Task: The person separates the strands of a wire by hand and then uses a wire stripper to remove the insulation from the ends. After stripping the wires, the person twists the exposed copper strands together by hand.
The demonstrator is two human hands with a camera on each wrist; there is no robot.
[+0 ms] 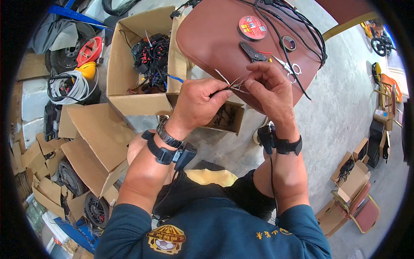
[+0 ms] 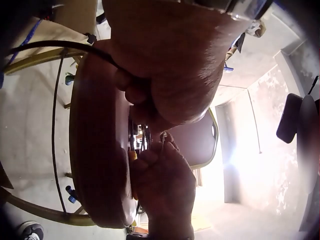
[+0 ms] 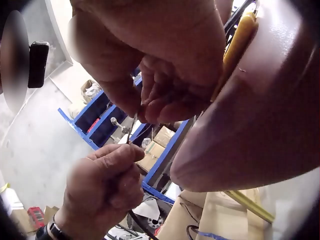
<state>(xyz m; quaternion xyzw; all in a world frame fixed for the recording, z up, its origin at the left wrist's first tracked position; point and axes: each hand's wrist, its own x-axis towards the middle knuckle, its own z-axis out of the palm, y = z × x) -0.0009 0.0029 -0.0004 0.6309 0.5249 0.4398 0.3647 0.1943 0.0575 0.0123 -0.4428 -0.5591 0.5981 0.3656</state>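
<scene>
Gripping cable (image 2: pixel 65 44) in left hand (image 1: pixel 198 103), right hand (image 1: pixel 274 90) pinching wires (image 1: pixel 234 86), near seat edge (image 1: pixel 196 58), floor (image 1: pixel 338 112) stretching right

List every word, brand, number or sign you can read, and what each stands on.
Nothing reads clearly enough to quote.
Red label on the spool: print too small.
Badge on the dark shirt: characters too blurred.
Yellow lettering across the shirt: too small to read surely.
</scene>
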